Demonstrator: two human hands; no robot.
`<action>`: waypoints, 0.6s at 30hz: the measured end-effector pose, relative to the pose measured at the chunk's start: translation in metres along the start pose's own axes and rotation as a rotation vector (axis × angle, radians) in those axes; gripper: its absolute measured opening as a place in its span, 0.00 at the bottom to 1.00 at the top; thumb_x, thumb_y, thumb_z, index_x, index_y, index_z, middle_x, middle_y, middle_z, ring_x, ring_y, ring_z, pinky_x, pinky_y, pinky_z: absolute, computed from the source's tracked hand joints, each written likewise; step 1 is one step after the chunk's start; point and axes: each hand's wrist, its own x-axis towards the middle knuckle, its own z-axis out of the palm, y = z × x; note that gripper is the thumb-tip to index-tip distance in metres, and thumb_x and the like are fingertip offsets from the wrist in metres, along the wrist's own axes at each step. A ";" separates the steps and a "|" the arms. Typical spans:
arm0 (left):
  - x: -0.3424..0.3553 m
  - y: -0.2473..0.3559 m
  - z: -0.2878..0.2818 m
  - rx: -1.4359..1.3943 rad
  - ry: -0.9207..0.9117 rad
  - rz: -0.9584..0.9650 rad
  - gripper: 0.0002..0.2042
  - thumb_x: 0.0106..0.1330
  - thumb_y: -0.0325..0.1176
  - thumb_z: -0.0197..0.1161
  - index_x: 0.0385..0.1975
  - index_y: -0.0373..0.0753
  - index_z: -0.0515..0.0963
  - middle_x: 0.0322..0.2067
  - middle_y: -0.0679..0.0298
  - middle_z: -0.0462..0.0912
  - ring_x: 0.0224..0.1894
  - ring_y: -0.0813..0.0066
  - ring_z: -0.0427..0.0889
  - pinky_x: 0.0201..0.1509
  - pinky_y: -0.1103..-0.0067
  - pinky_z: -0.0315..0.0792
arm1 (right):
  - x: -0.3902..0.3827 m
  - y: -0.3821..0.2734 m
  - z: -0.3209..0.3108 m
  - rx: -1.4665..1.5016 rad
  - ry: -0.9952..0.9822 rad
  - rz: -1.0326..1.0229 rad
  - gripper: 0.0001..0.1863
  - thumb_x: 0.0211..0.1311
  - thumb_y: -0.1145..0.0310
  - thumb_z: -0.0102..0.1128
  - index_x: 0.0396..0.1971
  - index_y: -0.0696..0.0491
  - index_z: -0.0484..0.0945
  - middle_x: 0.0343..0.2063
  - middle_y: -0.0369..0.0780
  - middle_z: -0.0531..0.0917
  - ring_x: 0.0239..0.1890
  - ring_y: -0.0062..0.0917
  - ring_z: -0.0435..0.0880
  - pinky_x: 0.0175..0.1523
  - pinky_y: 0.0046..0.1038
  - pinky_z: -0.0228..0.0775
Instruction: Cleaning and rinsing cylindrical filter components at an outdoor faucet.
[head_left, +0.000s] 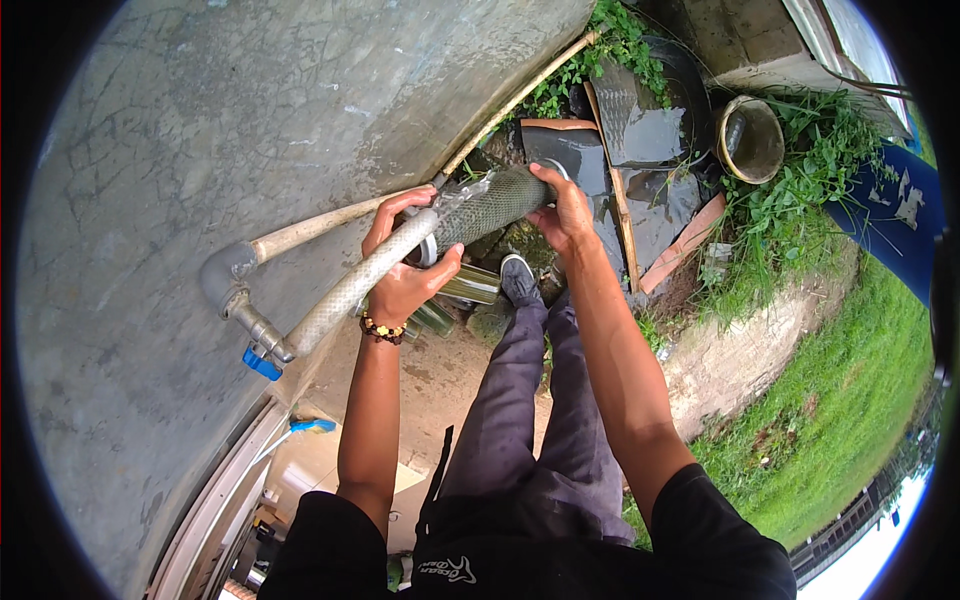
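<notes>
Both hands hold a cylindrical mesh filter (500, 207), dark grey-green with pale rings at its ends, tilted up toward the right. My left hand (400, 285) is closed around its lower left end, thumb below and fingers partly behind a hose. My right hand (566, 212) grips the upper right end, with its thumb on top near the rim. A pale braided hose (350, 285) crosses in front of my left hand, its mouth against the filter. Water (465, 192) runs over the mesh. The hose comes from a metal tap with a blue handle (262, 362).
A concrete wall (220, 120) rises on the left, with a pipe (320, 222) along it. Greenish see-through tubes (470, 286) lie below the filter, near my shoe (520, 280). Wet dark sheets (645, 125), a wooden strip (615, 190) and a bucket (750, 140) are beyond.
</notes>
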 end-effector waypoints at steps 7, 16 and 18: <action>0.003 -0.033 0.012 -0.156 0.070 -0.251 0.16 0.55 0.25 0.73 0.43 0.33 0.79 0.45 0.58 0.81 0.49 0.72 0.80 0.54 0.73 0.74 | -0.030 -0.028 -0.018 -0.026 -0.024 -0.198 0.29 0.47 0.77 0.72 0.52 0.55 0.74 0.36 0.38 0.81 0.37 0.24 0.82 0.38 0.29 0.77; 0.043 -0.109 0.059 -0.743 0.876 -0.950 0.09 0.55 0.28 0.72 0.33 0.36 0.80 0.32 0.61 0.83 0.36 0.69 0.82 0.39 0.74 0.78 | -0.117 -0.032 0.040 -0.521 0.069 -0.789 0.28 0.42 0.76 0.76 0.44 0.55 0.71 0.39 0.39 0.80 0.39 0.24 0.80 0.45 0.28 0.74; 0.049 -0.087 0.104 -1.059 0.713 -1.193 0.12 0.58 0.36 0.69 0.38 0.39 0.78 0.33 0.60 0.82 0.32 0.61 0.83 0.36 0.67 0.80 | -0.119 -0.016 0.042 -0.737 0.210 -1.010 0.29 0.39 0.74 0.77 0.43 0.55 0.71 0.40 0.43 0.79 0.42 0.30 0.80 0.48 0.33 0.73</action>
